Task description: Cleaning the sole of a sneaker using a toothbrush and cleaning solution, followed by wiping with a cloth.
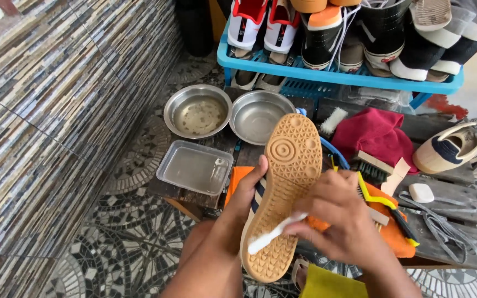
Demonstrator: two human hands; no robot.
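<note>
The shoe (288,187) is held sole-up above the bench (459,248) — gripped at its side by the left hand (244,193). A white brush (274,234) is clenched in the right hand (340,215) — light, stiff-soled, likely slippery.

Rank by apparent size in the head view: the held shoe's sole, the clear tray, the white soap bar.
1. Sole, though nearness to the camera enlarges it.
2. Clear tray.
3. Soap bar, plainly smallest.
</note>
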